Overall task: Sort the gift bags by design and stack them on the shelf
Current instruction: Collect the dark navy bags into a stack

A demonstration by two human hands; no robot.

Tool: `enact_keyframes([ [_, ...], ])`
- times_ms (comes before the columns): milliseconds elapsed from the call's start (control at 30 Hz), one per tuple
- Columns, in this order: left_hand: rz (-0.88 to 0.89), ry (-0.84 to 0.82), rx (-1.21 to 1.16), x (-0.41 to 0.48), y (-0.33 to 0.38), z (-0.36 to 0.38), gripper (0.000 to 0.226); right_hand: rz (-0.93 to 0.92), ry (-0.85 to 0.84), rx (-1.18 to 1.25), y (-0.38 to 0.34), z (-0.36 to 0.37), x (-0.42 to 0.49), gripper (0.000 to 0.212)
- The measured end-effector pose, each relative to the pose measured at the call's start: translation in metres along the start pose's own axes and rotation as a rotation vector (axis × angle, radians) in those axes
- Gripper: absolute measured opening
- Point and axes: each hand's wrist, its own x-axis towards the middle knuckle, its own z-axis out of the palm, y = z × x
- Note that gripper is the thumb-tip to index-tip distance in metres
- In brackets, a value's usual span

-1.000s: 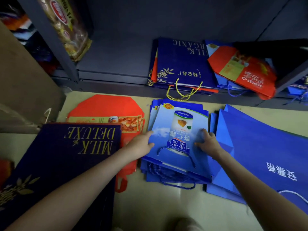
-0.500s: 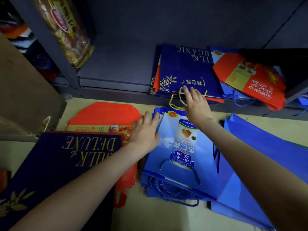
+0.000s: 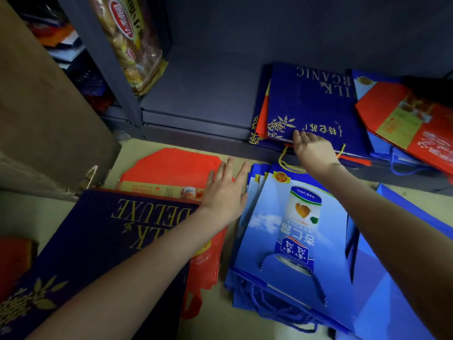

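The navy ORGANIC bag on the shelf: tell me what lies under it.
Under the navy ORGANIC bag, a red-orange bag edge and another navy bag peek out at its left. How many more lie beneath is covered. The right hand rests on its front edge.

I read gold "DELUXE" above "LK", upside down, on the navy gift bag (image 3: 103,239) on the floor. The navy bag on the shelf (image 3: 316,104) shows "ILK" and "RGANIC". The light-blue bag (image 3: 289,241) carries Chinese characters; I can't make out its finer print.
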Motion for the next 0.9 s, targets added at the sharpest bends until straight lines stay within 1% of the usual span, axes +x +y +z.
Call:
enact_keyframes([
  [67, -0.013, -0.025, -0.141, -0.001, 0.003, -0.006, 0.065, -0.029, 0.097, 0.051, 0.005, -0.001, -0.003, 0.05],
  [100, -0.026, -0.035, -0.291, -0.001, 0.006, -0.011, 0.064, -0.052, 0.191, 0.059, 0.006, -0.006, -0.007, 0.04],
  [133, -0.046, -0.042, -0.481, 0.0, 0.009, -0.015, 0.062, -0.069, 0.344, 0.057, 0.007, -0.012, -0.012, 0.028],
  [167, -0.085, -0.039, -0.724, 0.0, 0.012, -0.018, 0.059, -0.09, 0.486, 0.095, 0.003, -0.018, -0.019, 0.019],
  [200, -0.156, -0.035, -1.014, 0.001, 0.015, -0.022, 0.056, -0.131, 0.594, 0.159, -0.004, -0.022, -0.028, 0.016],
  [233, -0.245, -0.028, -1.307, 0.003, 0.018, -0.027, 0.053, -0.195, 0.668, 0.228, -0.015, -0.028, -0.039, 0.019],
  [267, -0.332, -0.016, -1.535, 0.005, 0.02, -0.03, 0.052, -0.268, 0.706, 0.287, -0.029, -0.034, -0.052, 0.023],
  [300, -0.383, 0.005, -1.665, 0.006, 0.019, -0.031, 0.052, -0.337, 0.704, 0.334, -0.044, -0.04, -0.066, 0.026],
  [333, -0.386, 0.031, -1.67, 0.005, 0.017, -0.03, 0.055, -0.394, 0.673, 0.392, -0.058, -0.043, -0.078, 0.028],
  [367, -0.363, 0.052, -1.614, 0.002, 0.014, -0.029, 0.06, -0.422, 0.615, 0.479, -0.067, -0.046, -0.088, 0.03],
  [400, -0.328, 0.068, -1.567, -0.003, 0.01, -0.026, 0.065, -0.403, 0.537, 0.588, -0.072, -0.048, -0.094, 0.032],
  [433, -0.29, 0.071, -1.543, -0.01, 0.005, -0.023, 0.07, -0.327, 0.442, 0.713, -0.073, -0.05, -0.097, 0.036],
  [467, -0.249, 0.066, -1.535, -0.019, -0.001, -0.022, 0.072, -0.193, 0.346, 0.826, -0.07, -0.049, -0.098, 0.042],
  [567, -0.174, 0.078, -1.519, -0.054, -0.03, -0.024, 0.072, 0.393, 0.088, 1.001, -0.052, -0.036, -0.097, 0.058],
  [600, -0.158, 0.076, -1.515, -0.067, -0.043, -0.023, 0.071, 0.555, -0.016, 1.116, -0.05, -0.037, -0.098, 0.062],
  [633, -0.147, 0.07, -1.497, -0.081, -0.057, -0.023, 0.071, 0.652, -0.113, 1.317, -0.052, -0.038, -0.1, 0.067],
  [700, -0.151, 0.055, -1.448, -0.113, -0.085, -0.026, 0.072, 0.702, -0.209, 1.78, -0.064, -0.048, -0.102, 0.071],
  [733, -0.17, 0.042, -1.438, -0.129, -0.1, -0.027, 0.072, 0.707, -0.248, 1.907, -0.072, -0.054, -0.103, 0.076],
  [767, -0.206, 0.028, -1.43, -0.145, -0.114, -0.029, 0.072, 0.692, -0.28, 1.924, -0.082, -0.057, -0.104, 0.08],
  [833, -0.279, -0.026, -1.394, -0.175, -0.142, -0.036, 0.069, 0.634, -0.32, 1.872, -0.106, -0.064, -0.107, 0.084],
  [867, -0.324, -0.072, -1.342, -0.188, -0.155, -0.04, 0.067, 0.586, -0.342, 1.882, -0.12, -0.067, -0.108, 0.083],
  [900, -0.379, -0.128, -1.242, -0.2, -0.166, -0.044, 0.065, 0.536, -0.37, 1.915, -0.134, -0.071, -0.111, 0.081],
])
